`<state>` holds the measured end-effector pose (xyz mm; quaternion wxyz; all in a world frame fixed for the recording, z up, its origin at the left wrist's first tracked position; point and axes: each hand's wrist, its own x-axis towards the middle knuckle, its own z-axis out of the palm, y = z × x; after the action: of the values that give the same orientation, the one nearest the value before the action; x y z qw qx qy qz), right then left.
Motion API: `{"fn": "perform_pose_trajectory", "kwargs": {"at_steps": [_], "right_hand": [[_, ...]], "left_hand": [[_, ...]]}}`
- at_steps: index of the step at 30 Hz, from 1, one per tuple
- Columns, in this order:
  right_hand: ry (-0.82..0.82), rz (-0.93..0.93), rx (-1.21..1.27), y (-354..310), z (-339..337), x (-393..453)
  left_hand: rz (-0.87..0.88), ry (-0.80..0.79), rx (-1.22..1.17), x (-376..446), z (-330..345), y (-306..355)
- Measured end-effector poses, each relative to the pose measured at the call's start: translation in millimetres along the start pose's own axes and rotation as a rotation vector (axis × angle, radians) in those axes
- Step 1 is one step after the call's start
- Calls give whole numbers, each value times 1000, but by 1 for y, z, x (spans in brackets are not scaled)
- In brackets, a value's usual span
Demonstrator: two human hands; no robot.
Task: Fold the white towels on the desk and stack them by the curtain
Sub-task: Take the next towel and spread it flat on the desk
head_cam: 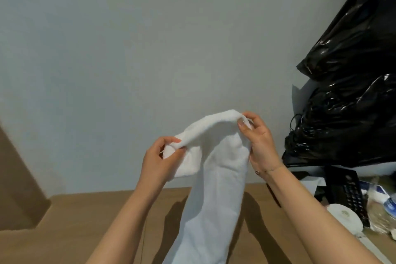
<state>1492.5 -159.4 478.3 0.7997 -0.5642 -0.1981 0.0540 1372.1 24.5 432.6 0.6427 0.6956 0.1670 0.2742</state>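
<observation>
No legible txt, labels or nos. anywhere; dark keypad device [351, 196] markings too blurred.

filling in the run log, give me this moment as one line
stage: unfolding | towel: lifted above desk, hanging | left hand: pinches top edge | right hand: pinches top edge | stack: not visible

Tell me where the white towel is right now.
Head view, centre: the white towel hangs above the wooden desk, its top edge pinched between the left hand and right hand.
</observation>
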Motion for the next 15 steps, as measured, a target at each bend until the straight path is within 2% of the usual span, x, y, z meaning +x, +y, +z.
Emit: {"fn": "perform_pose_trajectory", "kwargs": {"at_steps": [6, 12, 15], "right_hand": [[-140, 113, -381, 109, -63, 7], [-389, 221, -697, 204, -95, -43], [-460, 57, -906, 248, -109, -69]], "left_hand": [[-155, 84, 175, 10, 21, -111], [-267, 92, 527, -8, 2, -202], [-275, 121, 583, -22, -4, -238]]}}
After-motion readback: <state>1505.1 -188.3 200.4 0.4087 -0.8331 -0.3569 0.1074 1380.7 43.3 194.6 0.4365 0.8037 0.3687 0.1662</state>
